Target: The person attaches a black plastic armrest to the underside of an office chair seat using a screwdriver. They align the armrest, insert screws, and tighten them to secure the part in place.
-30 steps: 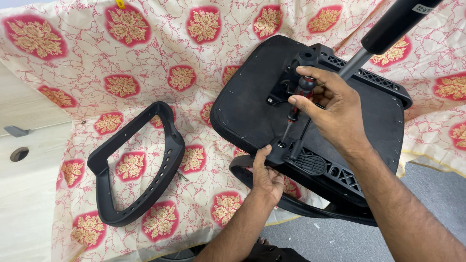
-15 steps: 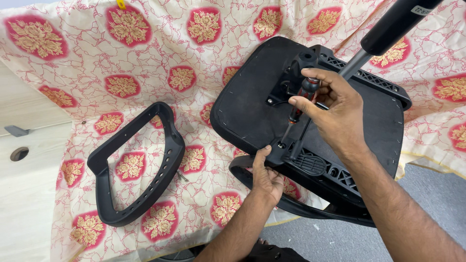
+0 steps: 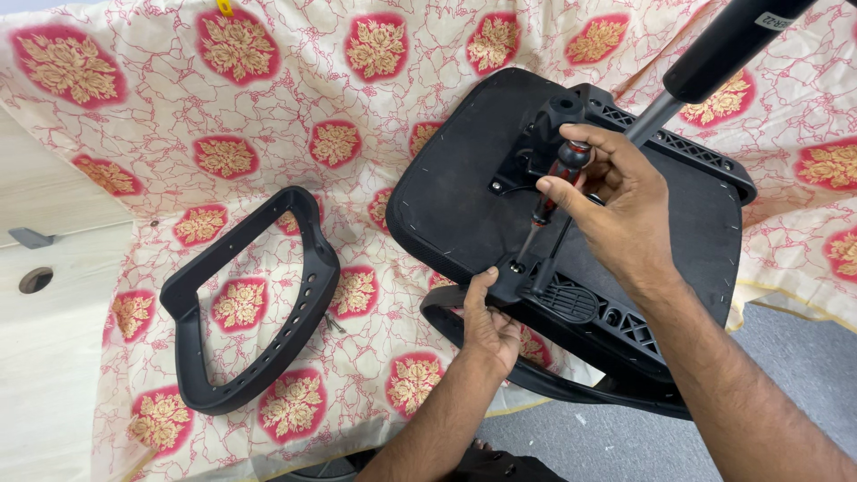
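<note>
An upturned black chair seat [image 3: 455, 196] lies on a flowered cloth, its underside and black mechanism plate facing me. My right hand [image 3: 616, 210] is closed around the red-and-black handle of a screwdriver [image 3: 558, 178], whose tip stands on a screw [image 3: 516, 266] at the near edge of the plate. My left hand [image 3: 489, 323] grips the black armrest bracket [image 3: 446, 312] at the seat's near edge, just below that screw. A black gas-lift column [image 3: 714, 54] rises from the mechanism toward the upper right.
A loose black armrest loop [image 3: 259, 303] lies on the cream and red flowered cloth [image 3: 268, 89] to the left, with a small screw [image 3: 332, 323] beside it. A pale wooden surface with a round hole [image 3: 36, 280] is at the far left. Grey floor [image 3: 803, 357] shows at right.
My right hand has shifted slightly on the screwdriver handle, as in turning it. The left hand and the seat stay where they were.
</note>
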